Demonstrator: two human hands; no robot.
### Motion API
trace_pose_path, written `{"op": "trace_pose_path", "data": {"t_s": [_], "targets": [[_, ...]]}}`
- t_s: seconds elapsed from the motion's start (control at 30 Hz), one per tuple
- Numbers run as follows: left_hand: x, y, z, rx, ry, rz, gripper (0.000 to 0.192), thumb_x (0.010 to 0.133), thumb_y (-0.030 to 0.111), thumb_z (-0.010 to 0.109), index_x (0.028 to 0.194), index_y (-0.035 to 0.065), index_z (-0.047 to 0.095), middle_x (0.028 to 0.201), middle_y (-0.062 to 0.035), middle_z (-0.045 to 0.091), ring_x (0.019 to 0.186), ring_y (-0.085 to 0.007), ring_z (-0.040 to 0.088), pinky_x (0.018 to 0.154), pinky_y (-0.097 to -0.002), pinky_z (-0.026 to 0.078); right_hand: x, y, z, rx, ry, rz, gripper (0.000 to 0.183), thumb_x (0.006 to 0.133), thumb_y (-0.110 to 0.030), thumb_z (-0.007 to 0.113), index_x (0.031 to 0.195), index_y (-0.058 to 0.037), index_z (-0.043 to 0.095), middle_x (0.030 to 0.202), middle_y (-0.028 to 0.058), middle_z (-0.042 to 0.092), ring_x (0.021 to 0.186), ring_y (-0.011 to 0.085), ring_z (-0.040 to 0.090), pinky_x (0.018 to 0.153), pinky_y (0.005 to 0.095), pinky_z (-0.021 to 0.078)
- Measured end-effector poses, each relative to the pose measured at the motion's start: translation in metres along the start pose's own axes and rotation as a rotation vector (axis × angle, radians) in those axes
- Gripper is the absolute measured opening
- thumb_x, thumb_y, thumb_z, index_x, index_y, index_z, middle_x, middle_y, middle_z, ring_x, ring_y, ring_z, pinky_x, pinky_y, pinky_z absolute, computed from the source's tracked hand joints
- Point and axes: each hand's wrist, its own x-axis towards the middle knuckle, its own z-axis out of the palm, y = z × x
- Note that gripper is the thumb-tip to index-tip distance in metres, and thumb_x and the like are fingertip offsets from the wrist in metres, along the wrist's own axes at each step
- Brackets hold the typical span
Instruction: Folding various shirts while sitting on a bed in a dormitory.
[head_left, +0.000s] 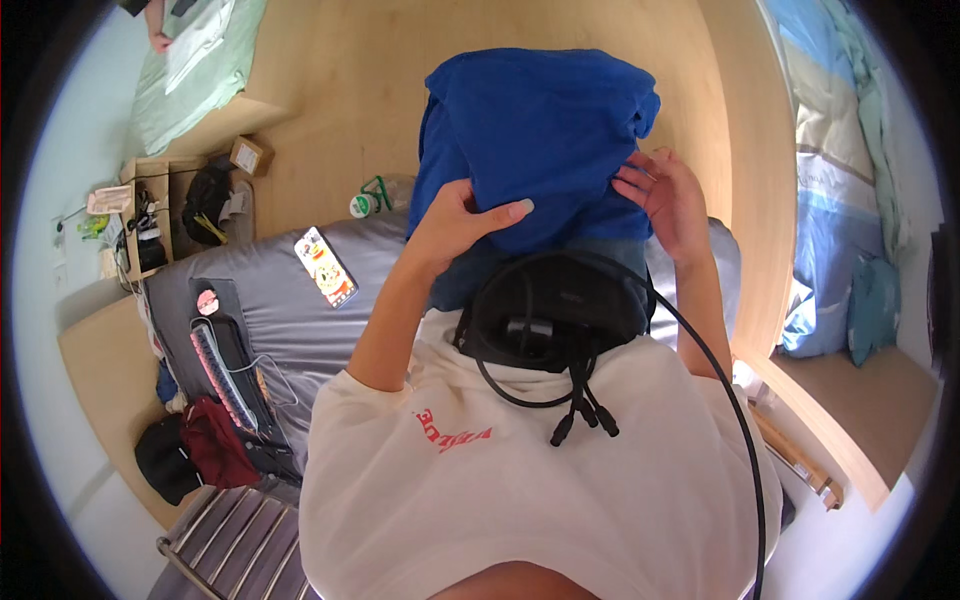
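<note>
A blue cloth garment (547, 127) lies folded and bunched across my lap, over blue denim. My left hand (457, 225) grips its near left part, the thumb lying on top and the other fingers hidden under the fabric. At the garment's right edge is my right hand (667, 202), palm turned inward and fingers apart. Its fingertips touch or nearly touch the cloth without closing on it. Closer to my body, a black pouch (562, 307) with a black cable (712, 360) and several connectors rests at my waist, against my white shirt (540, 465).
On the grey sheet (360, 262) to my left lie a lit smartphone (326, 268) and a keyboard (223, 375). Beyond the edge stand a clear bottle (401, 191) and a small cardboard box (251, 155). Another person's hand (159, 41) shows at top left. Metal rails (232, 536) stand behind left.
</note>
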Motion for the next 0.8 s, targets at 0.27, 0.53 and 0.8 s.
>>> {"op": "trace_pose_path", "data": {"t_s": [0.27,0.53,0.8], "targets": [[0.000,-0.008,-0.004,-0.325,-0.059,0.052,0.053,0.078,0.008,0.065,0.123,-0.0020,0.040,0.116,-0.0102,0.052,0.101,-0.0168,0.054,0.091,-0.0307,0.041,0.008,0.011,-0.015,-0.140,-0.241,0.046,0.032,0.084,-0.014,0.055,0.111,-0.0024,0.041,0.079,0.0066,0.058,0.067,0.0145,0.058,0.061,0.0244,0.0458],[-0.012,-0.009,0.002,-0.747,-0.107,-0.010,0.053,0.083,0.005,0.058,0.129,-0.0004,0.032,0.124,-0.0128,0.047,0.108,-0.0210,0.052,0.092,-0.0350,0.043,-0.012,0.003,0.003,-0.411,-0.257,0.381,0.024,0.088,-0.017,0.053,0.106,-0.0020,0.052,0.086,0.0055,0.059,0.075,0.0139,0.059,0.072,0.0284,0.0499],[0.003,-0.006,0.019,-0.666,-0.061,0.070,0.052,0.079,-0.002,0.059,0.126,0.0016,0.036,0.120,-0.0126,0.050,0.106,-0.0213,0.053,0.092,-0.0364,0.043,-0.011,0.011,0.032,0.244,-0.273,0.216,0.017,0.089,-0.013,0.053,0.105,-0.0088,0.051,0.097,0.0017,0.056,0.085,0.0114,0.057,0.077,0.0289,0.0492]]}}
